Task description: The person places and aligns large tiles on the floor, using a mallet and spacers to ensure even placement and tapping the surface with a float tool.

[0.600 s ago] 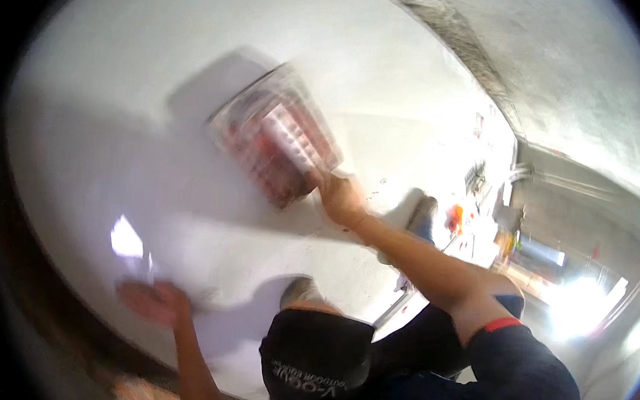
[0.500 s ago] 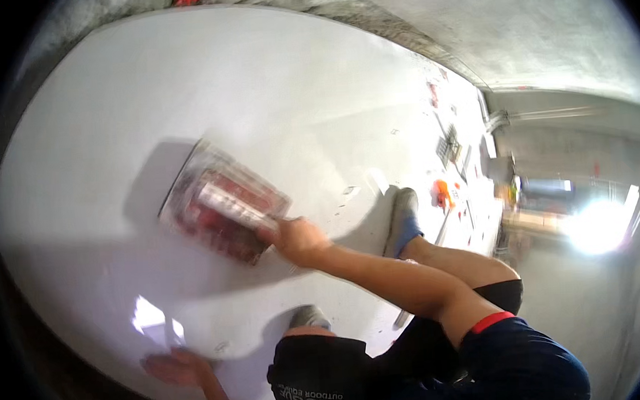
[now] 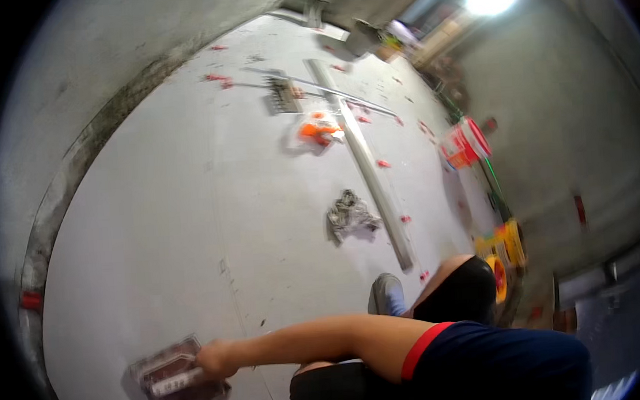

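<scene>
My right hand (image 3: 217, 359) is closed on the right end of a flat rectangular tool (image 3: 171, 385) at the lower left. The tool has a dark red face and a white bar across it; blur hides its exact kind. It is over the pale tiled floor (image 3: 154, 247), and I cannot tell whether it touches it. My left hand is out of view. Bent legs in black shorts show at the bottom, with one shoe (image 3: 386, 293) on the floor.
Ahead lie a crumpled grey bundle (image 3: 352, 216), a long metal straightedge (image 3: 365, 160), a clear bag with orange pieces (image 3: 318, 129) and a notched trowel (image 3: 282, 92). A red and white bucket (image 3: 467, 144) and a yellow container (image 3: 504, 244) stand near the right wall.
The view has swung right, bringing the floor tools and bucket nearer the middle. The held tool now appears lower left, still in my right hand. My left hand has left view.
</scene>
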Demonstrator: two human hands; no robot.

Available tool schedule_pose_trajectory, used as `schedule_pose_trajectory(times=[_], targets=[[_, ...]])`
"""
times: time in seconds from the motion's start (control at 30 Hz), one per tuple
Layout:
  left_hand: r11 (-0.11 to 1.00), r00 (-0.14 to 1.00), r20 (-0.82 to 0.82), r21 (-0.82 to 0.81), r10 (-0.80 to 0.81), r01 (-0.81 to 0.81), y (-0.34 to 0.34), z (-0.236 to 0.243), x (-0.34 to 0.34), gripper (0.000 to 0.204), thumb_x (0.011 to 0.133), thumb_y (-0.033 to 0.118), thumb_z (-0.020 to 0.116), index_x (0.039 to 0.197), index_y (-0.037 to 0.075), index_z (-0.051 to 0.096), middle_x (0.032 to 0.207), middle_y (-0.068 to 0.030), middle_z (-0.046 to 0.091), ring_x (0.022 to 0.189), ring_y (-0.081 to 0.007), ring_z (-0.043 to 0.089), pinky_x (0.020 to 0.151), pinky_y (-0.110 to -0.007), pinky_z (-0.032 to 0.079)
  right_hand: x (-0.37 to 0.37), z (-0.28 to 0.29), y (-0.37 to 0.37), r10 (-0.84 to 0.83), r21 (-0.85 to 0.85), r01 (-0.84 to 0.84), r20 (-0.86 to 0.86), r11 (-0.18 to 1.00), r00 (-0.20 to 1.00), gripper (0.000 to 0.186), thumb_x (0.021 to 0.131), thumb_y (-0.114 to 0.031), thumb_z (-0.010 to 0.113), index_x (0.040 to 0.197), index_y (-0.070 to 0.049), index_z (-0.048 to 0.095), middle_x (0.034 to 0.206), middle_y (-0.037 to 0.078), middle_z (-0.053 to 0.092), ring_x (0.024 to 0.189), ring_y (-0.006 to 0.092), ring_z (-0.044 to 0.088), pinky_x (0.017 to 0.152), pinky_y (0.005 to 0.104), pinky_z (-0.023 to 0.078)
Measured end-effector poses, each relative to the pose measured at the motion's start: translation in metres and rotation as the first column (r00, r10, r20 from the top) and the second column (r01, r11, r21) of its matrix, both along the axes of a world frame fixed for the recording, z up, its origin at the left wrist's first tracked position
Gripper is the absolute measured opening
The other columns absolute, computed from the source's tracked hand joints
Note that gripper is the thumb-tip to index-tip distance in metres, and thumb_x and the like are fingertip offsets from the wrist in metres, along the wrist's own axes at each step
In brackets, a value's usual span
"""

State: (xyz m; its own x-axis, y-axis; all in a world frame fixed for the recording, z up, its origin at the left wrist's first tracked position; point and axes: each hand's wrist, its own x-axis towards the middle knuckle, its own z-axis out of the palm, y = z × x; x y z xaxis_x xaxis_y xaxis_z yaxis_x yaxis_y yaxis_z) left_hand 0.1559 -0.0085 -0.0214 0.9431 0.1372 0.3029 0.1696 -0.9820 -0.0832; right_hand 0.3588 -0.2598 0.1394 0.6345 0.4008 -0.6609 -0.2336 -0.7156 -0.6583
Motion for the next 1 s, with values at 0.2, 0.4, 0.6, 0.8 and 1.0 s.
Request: schedule_pose_trajectory(times=[0.2, 0.4, 0.6, 0.8, 1.0], targets=[[0.940, 0.943, 0.030, -0.074, -0.331, 0.332, -0.085, 0.000, 0.078, 0.070, 0.101, 0.038, 0.047, 0.144, -0.015, 0.036, 0.148, -0.0348, 0.037, 0.135, -0.0515, 0.039, 0.111, -0.062, 0.033, -0.052, -0.006, -0.123, -0.078, -0.076, 0.091, 0.159, 0.993, 0.984, 0.056, 0.095, -0.053, 0.052, 0.091, -0.001, 0.070, 0.091, 0.024, 0.069, 0.090, 0.0447, 0.065, 0.078, 0.0510, 0.052], [0.833, 0.840, -0.017, -0.141, -0.542, 0.534, -0.160, 0.013, 0.106, 0.069, 0.101, 0.037, 0.047, 0.145, -0.015, 0.036, 0.148, -0.0344, 0.038, 0.135, -0.0513, 0.040, 0.111, -0.061, 0.033, -0.187, 0.041, -0.408, -0.129, -0.555, 0.231, 0.217, 0.799, 0.968, 0.044, 0.097, -0.046, 0.053, 0.100, -0.005, 0.068, 0.096, 0.019, 0.070, 0.091, 0.0421, 0.067, 0.078, 0.0515, 0.052], [0.723, 0.716, -0.114, -0.179, -0.688, 0.667, -0.221, 0.037, 0.115, 0.068, 0.101, 0.035, 0.048, 0.145, -0.015, 0.036, 0.148, -0.0340, 0.038, 0.134, -0.0511, 0.040, 0.111, -0.060, 0.034, -0.420, 0.117, -0.583, -0.603, -0.819, 0.509, 0.271, 0.265, 0.750, 0.049, 0.099, -0.045, 0.051, 0.097, -0.001, 0.069, 0.098, 0.024, 0.070, 0.096, 0.0434, 0.065, 0.084, 0.0504, 0.052], [0.593, 0.539, -0.276, -0.180, -0.796, 0.785, -0.281, 0.082, 0.120, 0.066, 0.101, 0.034, 0.048, 0.145, -0.014, 0.036, 0.148, -0.0337, 0.039, 0.134, -0.0509, 0.041, 0.111, -0.059, 0.034, -0.603, 0.084, -0.621, -0.834, -0.718, 0.684, 0.452, -0.129, 0.317, 0.044, 0.097, -0.039, 0.057, 0.105, 0.002, 0.070, 0.107, 0.026, 0.069, 0.102, 0.0422, 0.066, 0.088, 0.0491, 0.051], [0.552, 0.337, -0.604, -0.210, -0.722, 0.807, -0.372, 0.174, 0.108, 0.065, 0.101, 0.032, 0.048, 0.145, -0.014, 0.037, 0.148, -0.0333, 0.039, 0.134, -0.0507, 0.041, 0.111, -0.058, 0.035, -0.712, -0.018, -0.697, -0.901, -0.706, 0.666, 0.417, -0.241, 0.116, 0.049, 0.097, -0.040, 0.059, 0.117, 0.004, 0.066, 0.124, 0.027, 0.064, 0.117, 0.0421, 0.060, 0.100, 0.0469, 0.049]])
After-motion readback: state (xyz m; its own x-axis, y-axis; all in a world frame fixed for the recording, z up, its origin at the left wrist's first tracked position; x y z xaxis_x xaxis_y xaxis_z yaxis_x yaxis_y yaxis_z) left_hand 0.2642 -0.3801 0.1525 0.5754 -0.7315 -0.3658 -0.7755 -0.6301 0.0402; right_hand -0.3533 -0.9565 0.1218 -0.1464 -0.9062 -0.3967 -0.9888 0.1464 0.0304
